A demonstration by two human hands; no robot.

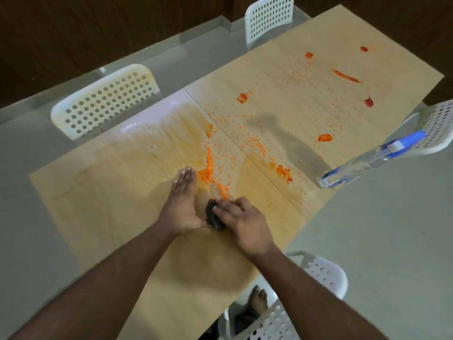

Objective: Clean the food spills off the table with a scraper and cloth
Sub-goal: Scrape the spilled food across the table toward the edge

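Fingers point(220, 209) of the right hand point(241, 223) curl over a dark scraper point(212, 215) on the wooden tabletop point(98, 192), just beside orange crumbs point(209, 163). The left hand point(181, 204) lies flat, fingers straight, beside it. A spray bottle point(367, 163) stands near the tabletop's right edge.

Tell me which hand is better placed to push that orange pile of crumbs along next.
Probably the right hand: its fingers already grip the dark scraper, which sits just short of the orange crumb pile. The left hand lies flat and open on the table, holding nothing.
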